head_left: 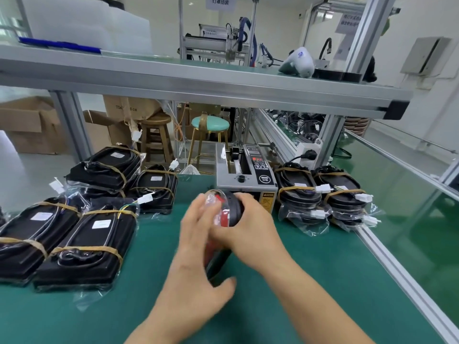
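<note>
A long black lamp unit with a red lens point(223, 214) stands on edge above the green mat point(310, 269), held between both hands. My left hand point(196, 247) lies along its left, lens side, fingers stretched up over the clear plastic and thumb hooked under its near end. My right hand point(248, 222) grips the black back of the unit from the right, fingers curled over its far end. Much of the unit's middle is hidden behind my hands, and the picture there is motion-blurred.
Bagged, taped black lamp units point(84, 244) are stacked in several piles at the left, and more lamp units point(320, 194) at the right. A grey tape dispenser machine point(246, 175) stands just behind my hands. An aluminium shelf point(198, 83) runs overhead; a rail point(397, 269) edges the mat on the right.
</note>
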{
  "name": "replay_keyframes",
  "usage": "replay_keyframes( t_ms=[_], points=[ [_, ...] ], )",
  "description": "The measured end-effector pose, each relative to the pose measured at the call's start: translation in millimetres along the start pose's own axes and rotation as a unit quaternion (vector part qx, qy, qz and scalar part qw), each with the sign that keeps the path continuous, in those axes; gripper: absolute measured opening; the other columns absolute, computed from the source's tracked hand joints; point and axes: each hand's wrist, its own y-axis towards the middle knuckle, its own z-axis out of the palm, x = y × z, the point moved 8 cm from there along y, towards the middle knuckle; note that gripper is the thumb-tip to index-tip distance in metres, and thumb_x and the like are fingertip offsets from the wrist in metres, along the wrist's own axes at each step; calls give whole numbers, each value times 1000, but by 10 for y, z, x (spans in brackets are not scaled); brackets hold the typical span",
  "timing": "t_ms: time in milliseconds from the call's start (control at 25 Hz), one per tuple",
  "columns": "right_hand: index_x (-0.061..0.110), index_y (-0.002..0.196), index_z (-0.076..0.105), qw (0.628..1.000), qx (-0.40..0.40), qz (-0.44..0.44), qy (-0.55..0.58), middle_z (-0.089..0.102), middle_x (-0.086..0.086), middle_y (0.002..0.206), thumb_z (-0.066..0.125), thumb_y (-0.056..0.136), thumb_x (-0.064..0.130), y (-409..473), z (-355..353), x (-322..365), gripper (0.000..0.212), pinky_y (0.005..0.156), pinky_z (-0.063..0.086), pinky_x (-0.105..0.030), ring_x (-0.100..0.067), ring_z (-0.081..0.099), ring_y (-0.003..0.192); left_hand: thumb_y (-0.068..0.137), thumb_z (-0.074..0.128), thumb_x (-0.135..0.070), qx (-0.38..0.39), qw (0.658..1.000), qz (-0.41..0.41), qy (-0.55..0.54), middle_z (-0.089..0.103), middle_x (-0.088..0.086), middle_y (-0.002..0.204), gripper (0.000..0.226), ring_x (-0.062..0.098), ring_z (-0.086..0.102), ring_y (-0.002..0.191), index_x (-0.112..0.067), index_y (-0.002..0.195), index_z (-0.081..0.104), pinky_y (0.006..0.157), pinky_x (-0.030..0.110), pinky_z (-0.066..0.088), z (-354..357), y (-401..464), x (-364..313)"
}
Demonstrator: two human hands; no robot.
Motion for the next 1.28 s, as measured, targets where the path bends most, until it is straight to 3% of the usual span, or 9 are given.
replay_keyframes(
  t_ms=[160,240,400,520,600,680,840,1040,1280],
  points=[
    [41,109,56,991,39,-4,129,50,13,114,70,82,33,-181,250,-51,31,82,47,-13,2,57,99,59,78,6,-50,998,-40,-27,38,-19,144,93,9,38,136,-38,134,43,107,31,39,-95,131,223],
    [45,109,53,977,48,-1,207,49,13,121,64,89,23,-288,300,-102,32,91,48,-18,4,57,103,59,74,2,-48,990,-69,-110,52,-9,135,76,12,49,127,-32,124,55,102,27,43,-263,192,353],
    [32,108,53,959,20,-5,282,50,-2,121,72,78,2,-402,376,-190,47,78,54,-20,-2,59,100,68,64,-6,48,952,-136,-269,65,8,123,57,27,60,114,-15,124,58,94,29,49,-414,217,469],
    [25,108,56,959,-15,-64,276,48,11,113,69,76,-5,-436,344,-178,45,82,56,-24,-5,60,100,66,71,-25,45,965,-146,-215,70,2,112,54,17,66,102,-18,118,59,84,19,51,-395,221,390],
    [24,103,64,960,-20,-72,269,58,10,107,64,78,-3,-367,253,-228,37,77,54,-22,-6,63,93,59,75,-14,8,973,-154,-170,72,-3,102,51,11,68,89,-27,107,62,74,13,51,-382,224,349],
    [24,88,71,964,-44,-10,261,68,7,89,65,84,2,-184,121,-410,23,68,53,-22,-5,63,78,56,69,-7,-21,977,-153,-144,73,-6,94,48,9,68,82,-31,98,66,72,12,51,-373,228,341],
    [15,76,72,949,-159,147,229,56,5,61,62,88,13,196,-128,-837,16,58,47,-26,-11,48,59,55,66,-8,-57,978,-164,-118,74,-11,90,50,9,65,70,-37,95,70,62,9,50,-442,184,382],
    [17,75,69,922,-204,242,223,59,0,61,66,88,21,456,-1,-1063,14,78,55,-42,-19,51,60,52,68,-14,-53,981,-162,-89,73,-15,89,53,10,64,66,-45,95,68,60,7,48,-484,142,393],
    [19,70,65,893,-258,284,236,68,-8,77,74,80,21,536,44,-1137,14,80,56,-43,-24,58,70,52,67,-14,-53,981,-166,-82,72,-18,92,53,11,64,66,-36,100,68,61,7,49,-465,112,415]
  ],
)
